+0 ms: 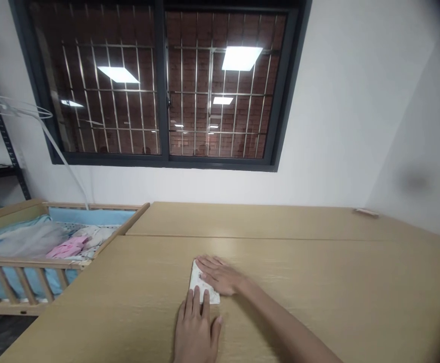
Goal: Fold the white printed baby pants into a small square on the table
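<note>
A barred dark-framed window (163,85) in a white wall (356,101) above a wooden crib (34,262).

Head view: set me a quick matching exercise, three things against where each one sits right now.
Things:
1. folded white cloth
2. pink cloth
3. small flat object

Places:
A. inside the crib
B. at the far right edge of the table
C. under the flat right hand, with the left hand touching its near edge

Pairs: 1-C, 2-A, 3-B
</note>
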{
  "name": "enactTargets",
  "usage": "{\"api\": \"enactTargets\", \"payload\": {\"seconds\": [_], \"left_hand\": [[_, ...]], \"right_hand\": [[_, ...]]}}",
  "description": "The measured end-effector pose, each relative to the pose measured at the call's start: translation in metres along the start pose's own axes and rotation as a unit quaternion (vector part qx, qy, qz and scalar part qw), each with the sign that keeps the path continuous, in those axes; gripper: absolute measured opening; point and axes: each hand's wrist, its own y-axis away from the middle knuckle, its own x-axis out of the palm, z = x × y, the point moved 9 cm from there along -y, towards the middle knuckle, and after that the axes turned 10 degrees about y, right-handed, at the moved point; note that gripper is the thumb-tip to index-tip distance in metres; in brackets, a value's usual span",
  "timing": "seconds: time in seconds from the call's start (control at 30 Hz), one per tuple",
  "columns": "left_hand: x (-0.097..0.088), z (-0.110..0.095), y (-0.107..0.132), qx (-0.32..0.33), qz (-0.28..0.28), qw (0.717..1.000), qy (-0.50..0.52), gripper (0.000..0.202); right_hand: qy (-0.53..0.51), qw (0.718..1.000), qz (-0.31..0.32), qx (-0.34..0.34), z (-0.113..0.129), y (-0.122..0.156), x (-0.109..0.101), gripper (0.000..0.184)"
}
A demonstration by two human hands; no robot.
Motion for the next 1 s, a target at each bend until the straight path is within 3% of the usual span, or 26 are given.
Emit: {"api": "enactTargets", "payload": {"seconds": [0.2, 0.33, 0.47, 0.57, 0.7, 0.87, 1.0], "left_hand": [[-0.008, 0.001, 0.000, 0.010, -0.014, 1.000, 0.002, 0.063], [-0.043, 0.009, -0.012, -0.012, -0.019, 0.999, 0.035, 0.054], [-0.073, 0.027, -0.030, -0.094, -0.031, 0.995, -0.018, 0.052], [-0.070, 0.027, -0.039, -0.099, -0.002, 0.995, -0.028, 0.045], [-0.063, 0.024, -0.036, -0.080, 0.023, 0.996, -0.017, 0.038], [-0.077, 0.033, -0.007, -0.066, 0.034, 0.997, -0.007, 0.035], [-0.111, 0.066, 0.043, -0.071, -0.004, 0.997, 0.004, 0.034]], "right_hand": [[0.013, 0.999, -0.019, 0.048, -0.024, -0.008, 0.000, 0.066], [0.092, 0.986, -0.109, 0.088, -0.022, 0.000, -0.010, 0.065], [0.143, 0.960, -0.186, 0.149, -0.017, 0.011, -0.018, 0.040], [0.109, 0.959, -0.187, 0.181, -0.018, 0.014, -0.014, 0.022], [0.067, 0.954, -0.195, 0.218, -0.016, 0.021, -0.013, 0.013], [0.037, 0.962, -0.175, 0.206, 0.021, 0.024, -0.010, 0.012], [-0.025, 0.971, -0.161, 0.174, 0.076, 0.014, -0.009, 0.015]]}}
